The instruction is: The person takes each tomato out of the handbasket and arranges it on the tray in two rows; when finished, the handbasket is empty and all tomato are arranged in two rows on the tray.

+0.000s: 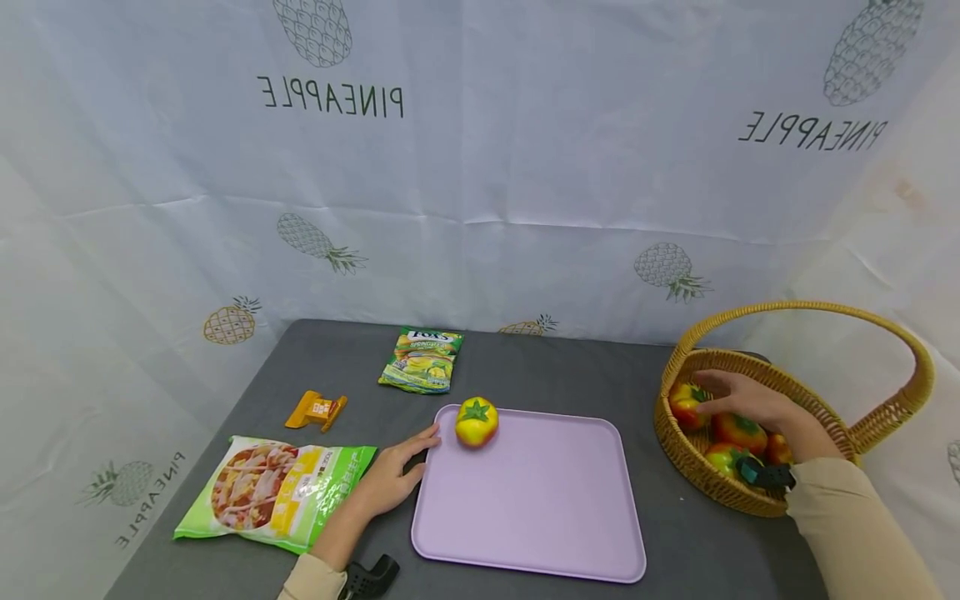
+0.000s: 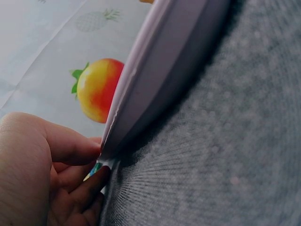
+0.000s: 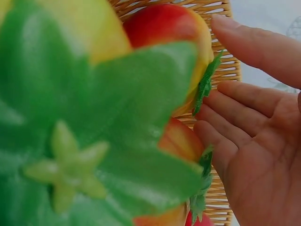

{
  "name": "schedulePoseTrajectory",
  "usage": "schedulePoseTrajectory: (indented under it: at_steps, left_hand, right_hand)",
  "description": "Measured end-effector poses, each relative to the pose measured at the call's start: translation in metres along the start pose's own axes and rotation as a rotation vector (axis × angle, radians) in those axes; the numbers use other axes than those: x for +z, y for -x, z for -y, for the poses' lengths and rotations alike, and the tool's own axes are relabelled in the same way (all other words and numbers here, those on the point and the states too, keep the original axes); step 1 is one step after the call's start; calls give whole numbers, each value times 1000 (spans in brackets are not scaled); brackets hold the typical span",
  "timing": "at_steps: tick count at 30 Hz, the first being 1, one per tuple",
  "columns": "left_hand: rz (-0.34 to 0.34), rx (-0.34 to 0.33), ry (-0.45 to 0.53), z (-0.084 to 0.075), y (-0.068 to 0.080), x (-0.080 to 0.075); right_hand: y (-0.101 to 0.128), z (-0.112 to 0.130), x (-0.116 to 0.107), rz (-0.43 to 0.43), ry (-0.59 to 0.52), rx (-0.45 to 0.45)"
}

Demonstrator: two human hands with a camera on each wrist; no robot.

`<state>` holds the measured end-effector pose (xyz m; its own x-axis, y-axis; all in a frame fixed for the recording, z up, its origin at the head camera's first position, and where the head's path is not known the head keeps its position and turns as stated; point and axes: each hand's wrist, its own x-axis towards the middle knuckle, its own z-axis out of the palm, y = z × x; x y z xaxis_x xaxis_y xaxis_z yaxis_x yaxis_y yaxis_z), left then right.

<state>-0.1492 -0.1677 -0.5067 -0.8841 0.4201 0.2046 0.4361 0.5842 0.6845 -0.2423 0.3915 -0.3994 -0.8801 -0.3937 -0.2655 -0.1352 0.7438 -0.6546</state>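
Note:
My left hand point(image 1: 390, 479) touches the left rim of a lilac tray point(image 1: 528, 500) with fairly straight fingers; the left wrist view has the fingertips against the rim. In the tray's far left corner sits a red-and-yellow persimmon-like fruit point(image 1: 476, 422) with green leaves on top. Inside a wicker basket point(image 1: 682, 467) at the right, my right hand point(image 1: 757, 408) reaches over several similar fruits. Its fingers are spread beside a leafy fruit point(image 3: 164, 28) in the right wrist view, not closed round it. Another fruit's green leaves point(image 3: 131, 122) fill the near part there.
A green-and-white food bag point(image 1: 277, 492) lies left of the tray, beside my left forearm. Behind it is an orange wrapped snack point(image 1: 317, 410). A green-yellow packet point(image 1: 422, 361) lies near the table's back edge. The basket's tall handle point(image 1: 810, 306) arches above the right hand.

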Motion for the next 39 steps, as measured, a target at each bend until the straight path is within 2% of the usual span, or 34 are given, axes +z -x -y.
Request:
schedulePoseTrajectory:
  at_steps: [4, 10, 18, 25, 31, 39]
  left_hand:
    - [0, -4, 2, 0, 0, 0]
    - [9, -12, 3, 0, 0, 0]
    - [5, -7, 0, 1, 0, 1]
    - [6, -14, 0, 0, 0, 1]
    - [9, -21, 1, 0, 0, 2]
    - [-5, -9, -8, 0, 0, 2]
  right_hand:
    - [-3, 4, 1, 18, 49, -24]
    - [-7, 6, 4, -5, 181, -63]
    - [-11, 5, 6, -40, 241, -57]
    - [-8, 8, 4, -106, 226, -43]
    - [-1, 11, 1, -126, 173, -28]
    - [9, 23, -4, -179, 155, -49]
